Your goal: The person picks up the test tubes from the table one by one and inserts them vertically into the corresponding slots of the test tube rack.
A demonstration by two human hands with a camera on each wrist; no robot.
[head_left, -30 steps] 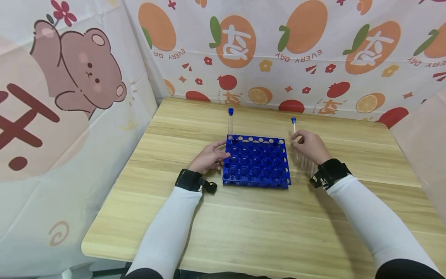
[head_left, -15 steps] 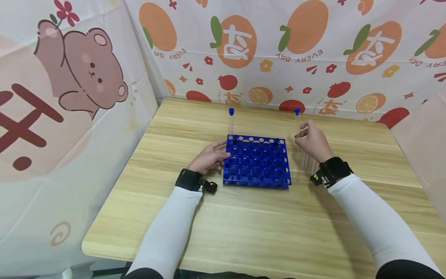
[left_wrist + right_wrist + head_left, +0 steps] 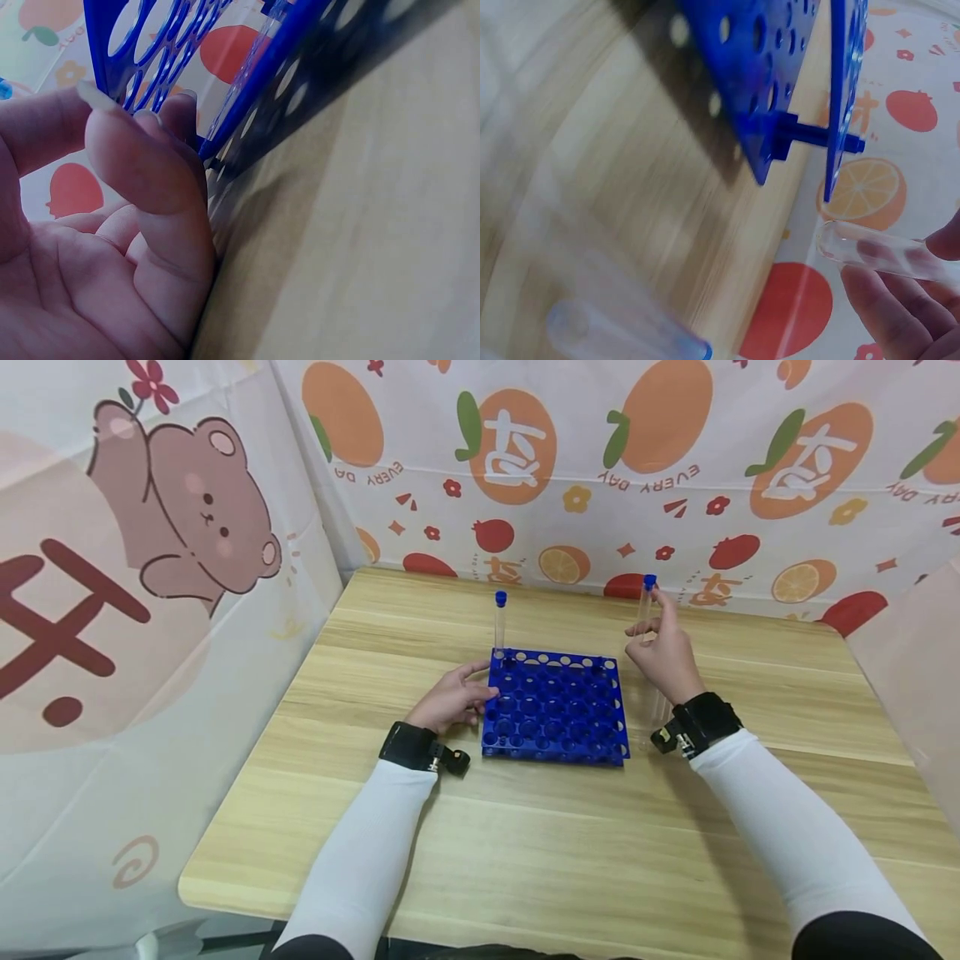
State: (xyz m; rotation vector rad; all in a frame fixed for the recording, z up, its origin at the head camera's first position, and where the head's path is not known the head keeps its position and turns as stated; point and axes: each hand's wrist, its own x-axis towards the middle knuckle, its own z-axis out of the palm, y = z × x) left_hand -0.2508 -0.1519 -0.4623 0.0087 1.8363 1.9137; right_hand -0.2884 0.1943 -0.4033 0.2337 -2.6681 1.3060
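Note:
A blue test tube rack [image 3: 555,708] stands on the table, seen from its end in the left wrist view. My left hand [image 3: 448,697] holds its left edge, thumb at the upper plate and fingers beside it. Beyond the rack's back right corner my right hand [image 3: 667,653] pinches a clear test tube [image 3: 881,251] upright, with the index finger raised by its blue cap [image 3: 650,582]. The tube's rounded bottom shows bare in the right wrist view, off to the side of the rack. Another blue-capped test tube [image 3: 500,627] stands in the rack's back left hole.
Several more clear tubes [image 3: 660,714] lie on the wooden table [image 3: 525,843] to the right of the rack, partly hidden by my right hand and wrist. A printed fruit cloth [image 3: 420,410] hangs behind the table's back edge.
My right hand has raised the test tube from beside the loose tubes, and its index finger has stretched up to the cap. The left hand and rack have stayed put.

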